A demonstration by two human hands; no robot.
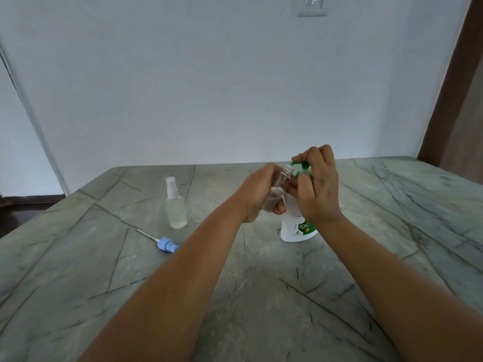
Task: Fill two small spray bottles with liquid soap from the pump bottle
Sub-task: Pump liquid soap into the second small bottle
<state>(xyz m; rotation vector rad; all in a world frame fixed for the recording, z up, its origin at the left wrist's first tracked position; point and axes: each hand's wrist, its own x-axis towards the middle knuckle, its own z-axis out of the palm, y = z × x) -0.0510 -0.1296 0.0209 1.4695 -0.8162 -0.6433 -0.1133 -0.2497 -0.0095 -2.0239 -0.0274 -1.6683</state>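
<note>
The left hand [257,190] curls its fingers around an uncapped clear plastic spray bottle [277,188], tilted so its threaded neck sits just under the green spout of the pump bottle [296,220]. The right hand [317,185] rests on the green pump head, fingers bent over it. The pump bottle is white, smooth and rounded, with a green label, upright on the grey veined stone table [261,296]. Two small bottles in all: the second one [175,205], clear with a white cap, stands well to the left. One blue sprayer cap [167,245] with a thin tube lies near it
</note>
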